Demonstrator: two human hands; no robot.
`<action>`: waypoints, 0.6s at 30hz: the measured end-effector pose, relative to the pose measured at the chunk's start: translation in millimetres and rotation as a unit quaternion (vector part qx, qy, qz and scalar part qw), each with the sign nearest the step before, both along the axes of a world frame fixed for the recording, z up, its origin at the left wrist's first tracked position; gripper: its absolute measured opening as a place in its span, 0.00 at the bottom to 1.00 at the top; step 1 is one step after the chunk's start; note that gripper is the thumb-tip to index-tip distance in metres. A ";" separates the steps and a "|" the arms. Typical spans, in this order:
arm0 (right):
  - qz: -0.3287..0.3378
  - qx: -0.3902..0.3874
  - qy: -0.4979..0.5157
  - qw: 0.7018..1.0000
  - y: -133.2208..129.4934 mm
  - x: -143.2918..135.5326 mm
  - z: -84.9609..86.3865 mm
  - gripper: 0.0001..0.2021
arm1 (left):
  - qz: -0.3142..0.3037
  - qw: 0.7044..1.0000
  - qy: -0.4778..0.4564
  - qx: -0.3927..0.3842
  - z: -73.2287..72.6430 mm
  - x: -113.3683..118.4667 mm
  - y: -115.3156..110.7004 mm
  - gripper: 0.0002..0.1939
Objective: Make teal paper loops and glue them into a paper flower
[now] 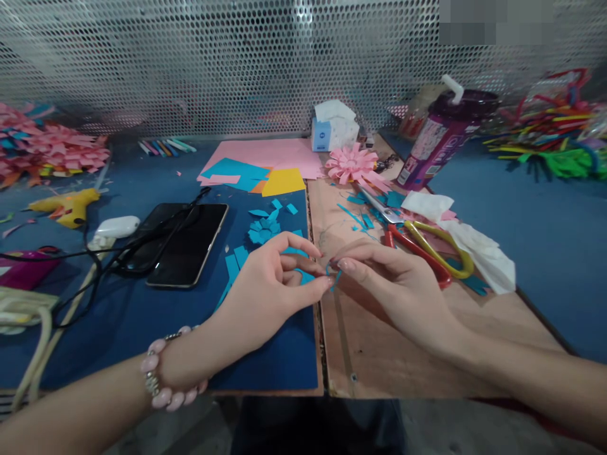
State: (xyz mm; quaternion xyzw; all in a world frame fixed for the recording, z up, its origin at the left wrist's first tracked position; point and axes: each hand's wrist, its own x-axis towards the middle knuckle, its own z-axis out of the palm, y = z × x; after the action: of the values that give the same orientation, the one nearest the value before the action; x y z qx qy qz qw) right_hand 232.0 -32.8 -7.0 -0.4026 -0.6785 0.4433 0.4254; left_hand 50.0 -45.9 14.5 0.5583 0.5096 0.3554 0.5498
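Near the seam of the table, a small thin blue paper strip [333, 278] is held between the fingertips of both hands. My left hand [279, 278], with a pink bead bracelet [150, 364] at the wrist, pinches the strip's left side. On its other side my right hand [396, 278] pinches with thumb and forefinger. Just behind my left hand lies a blue paper flower [263, 229] with loose petals around it. Blue paper strips [232, 266] lie partly hidden behind my left hand. Scissors with red and yellow handles [420, 237] rest beyond my right hand.
A phone [183, 243] with black cables and a yellow glue gun [69, 205] are at left. Behind stand a tissue pack [334, 129] and a purple cup [439, 142], near a pink paper flower [353, 165]. Crumpled tissue [484, 253] lies at right.
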 end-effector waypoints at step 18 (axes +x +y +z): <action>0.003 -0.030 -0.020 0.999 -4.4 -4.5 6.3 0.08 | -0.010 1.000 -0.007 0.014 -2.9 1.9 -1.0 0.12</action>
State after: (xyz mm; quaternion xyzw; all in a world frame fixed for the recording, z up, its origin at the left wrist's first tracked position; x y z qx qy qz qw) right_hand 227.5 -37.2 -0.7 -0.4217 -0.6745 0.4570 0.3980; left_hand 51.9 -46.9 11.6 0.5686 0.4949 0.3613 0.5489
